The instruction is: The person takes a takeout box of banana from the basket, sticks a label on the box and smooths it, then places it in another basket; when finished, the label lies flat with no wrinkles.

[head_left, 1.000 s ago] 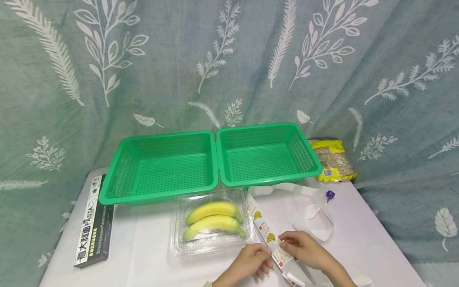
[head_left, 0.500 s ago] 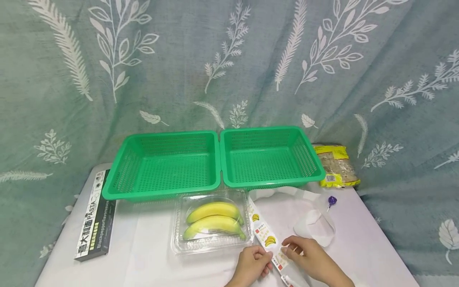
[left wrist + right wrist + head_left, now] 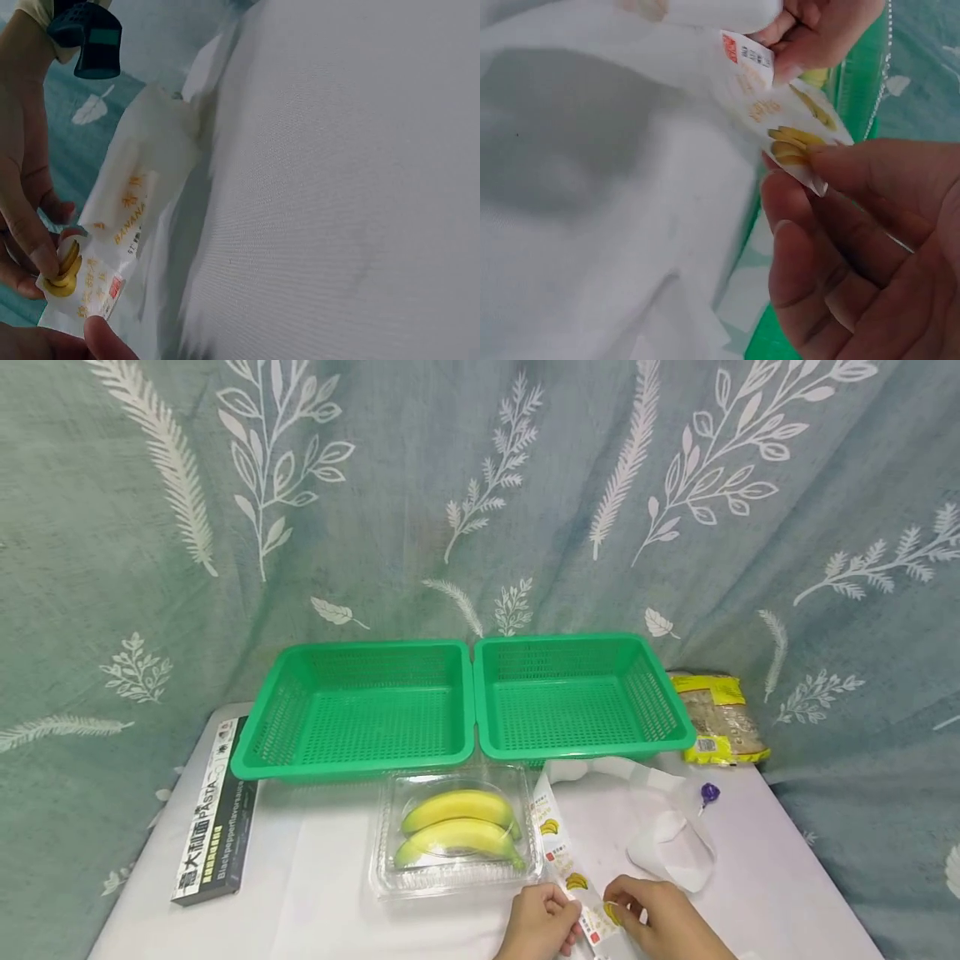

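Note:
A white strip of banana labels [image 3: 564, 867], printed with yellow bananas and orange lettering, runs along the right side of a clear plastic clamshell box [image 3: 384, 881]. Two bananas [image 3: 459, 835] lie side by side inside that box. My left hand [image 3: 542, 920] pinches the strip's left edge. Opposite it, my right hand [image 3: 663, 922] pinches a label at its banana picture between thumb and fingers; in the right wrist view this label [image 3: 787, 142] bends up at the fingertips. The strip's bare white backing [image 3: 622, 768] curls away to the right.
Two green baskets [image 3: 471, 752] stand side by side behind the box. A black-and-white pasta box [image 3: 217, 818] lies at left. To the right are a yellow-and-clear food packet [image 3: 720, 718] and a purple-wrapped lollipop [image 3: 708, 793]. A patterned curtain [image 3: 420, 485] hangs behind.
The head view has shifted, so the scene sits further right in it. My right fingers now lift a label's banana picture off the strip, while my left hand stays at the strip's edge.

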Tool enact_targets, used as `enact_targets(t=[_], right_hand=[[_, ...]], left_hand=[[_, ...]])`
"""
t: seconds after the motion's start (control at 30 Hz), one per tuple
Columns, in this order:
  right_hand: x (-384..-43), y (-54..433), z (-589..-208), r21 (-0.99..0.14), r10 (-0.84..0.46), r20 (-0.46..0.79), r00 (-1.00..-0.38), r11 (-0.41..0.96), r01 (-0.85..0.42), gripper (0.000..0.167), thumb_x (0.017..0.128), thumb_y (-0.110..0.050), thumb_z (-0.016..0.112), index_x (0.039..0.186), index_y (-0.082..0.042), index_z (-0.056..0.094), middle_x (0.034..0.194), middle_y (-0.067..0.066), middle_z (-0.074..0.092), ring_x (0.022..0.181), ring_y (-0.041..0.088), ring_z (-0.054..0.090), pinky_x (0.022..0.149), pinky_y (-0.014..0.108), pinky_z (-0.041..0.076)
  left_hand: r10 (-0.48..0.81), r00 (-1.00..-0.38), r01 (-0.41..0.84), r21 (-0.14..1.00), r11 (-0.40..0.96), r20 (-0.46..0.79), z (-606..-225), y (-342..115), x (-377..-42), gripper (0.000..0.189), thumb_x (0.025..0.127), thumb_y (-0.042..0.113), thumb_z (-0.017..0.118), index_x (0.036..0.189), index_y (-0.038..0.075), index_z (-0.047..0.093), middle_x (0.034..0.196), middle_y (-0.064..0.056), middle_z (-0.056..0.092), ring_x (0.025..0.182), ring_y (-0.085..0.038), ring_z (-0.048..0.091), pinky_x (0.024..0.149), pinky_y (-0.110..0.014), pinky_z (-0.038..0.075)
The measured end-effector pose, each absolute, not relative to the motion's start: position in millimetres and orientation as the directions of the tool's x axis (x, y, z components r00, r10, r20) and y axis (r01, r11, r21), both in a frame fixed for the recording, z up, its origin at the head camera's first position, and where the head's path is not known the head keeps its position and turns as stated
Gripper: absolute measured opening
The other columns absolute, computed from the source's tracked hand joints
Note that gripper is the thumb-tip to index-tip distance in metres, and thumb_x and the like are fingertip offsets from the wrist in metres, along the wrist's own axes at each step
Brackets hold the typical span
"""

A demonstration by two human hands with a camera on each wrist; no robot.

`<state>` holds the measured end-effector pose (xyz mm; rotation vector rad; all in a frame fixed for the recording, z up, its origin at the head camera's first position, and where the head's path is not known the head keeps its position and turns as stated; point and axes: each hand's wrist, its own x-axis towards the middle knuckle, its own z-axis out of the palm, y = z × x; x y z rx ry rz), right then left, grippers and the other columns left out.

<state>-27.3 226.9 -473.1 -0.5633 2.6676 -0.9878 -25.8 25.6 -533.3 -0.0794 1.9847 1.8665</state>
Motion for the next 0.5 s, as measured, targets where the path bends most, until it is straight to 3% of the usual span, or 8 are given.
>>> enact_targets(t=[0.27, 0.5], right_hand=[[-26.1, 231.5, -469.3, -0.675, -0.482, -0.163, -0.861, 0.691, -0.259, 0.010, 0.089, -0.010, 0.072, 0.089, -0.019, 0.068, 0.085, -0.012, 0.068, 0.074, -0.008, 0.052, 0.058, 0.019, 0.045], [-30.5, 243.9, -461.7, -0.731, -0.665, -0.073, -0.744, 0.542, -0.414, 0.019, 0.086, -0.003, 0.070, 0.087, -0.021, 0.065, 0.090, -0.014, 0.065, 0.084, -0.007, 0.053, 0.065, 0.021, 0.047]], left_hand=[[0.193, -0.932, -0.296, 0.952, 0.082, -0.307, -540.5, 31.6, -21.4, 0.016, 0.087, 0.007, 0.068, 0.072, 0.007, 0.062, 0.056, -0.001, 0.067, 0.040, 0.001, 0.054, 0.044, -0.015, 0.051], [0.163, -0.965, -0.174, 0.966, 0.189, -0.205, -548.2, 33.2, -21.8, 0.017, 0.081, 0.007, 0.069, 0.066, 0.008, 0.063, 0.054, -0.005, 0.067, 0.042, 0.006, 0.050, 0.045, -0.013, 0.043]])
